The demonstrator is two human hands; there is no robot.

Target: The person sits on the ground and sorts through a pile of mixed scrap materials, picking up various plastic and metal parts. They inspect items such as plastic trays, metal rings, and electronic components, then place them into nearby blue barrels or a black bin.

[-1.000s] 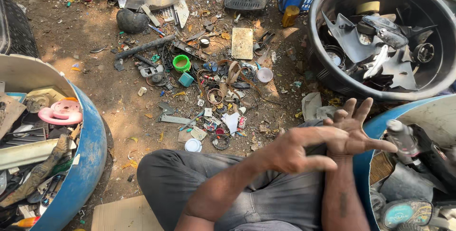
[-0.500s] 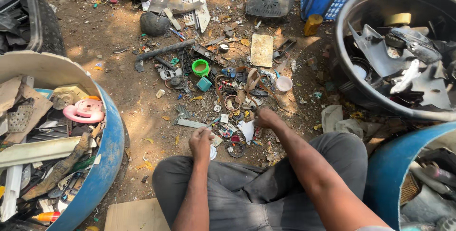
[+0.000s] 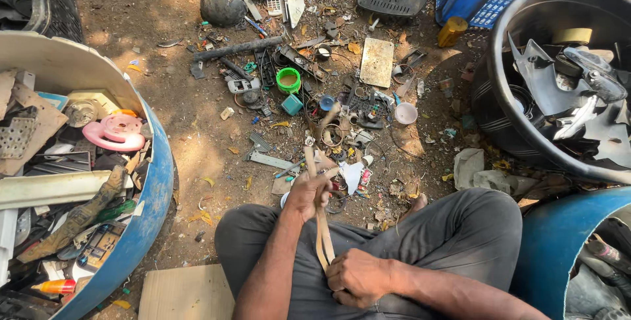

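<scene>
Head view: both hands grip a long tan strip (image 3: 321,221) over the person's lap, just short of the scrap pile (image 3: 328,109) on the dirt. The left hand (image 3: 307,192) closes around its upper part, nearer the pile; the right hand (image 3: 355,277) clamps its lower end, farther from the pile.

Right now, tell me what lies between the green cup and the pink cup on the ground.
In the head view, between the green cup and pink cup lie a teal block, a blue cap and dark scrap.
</scene>
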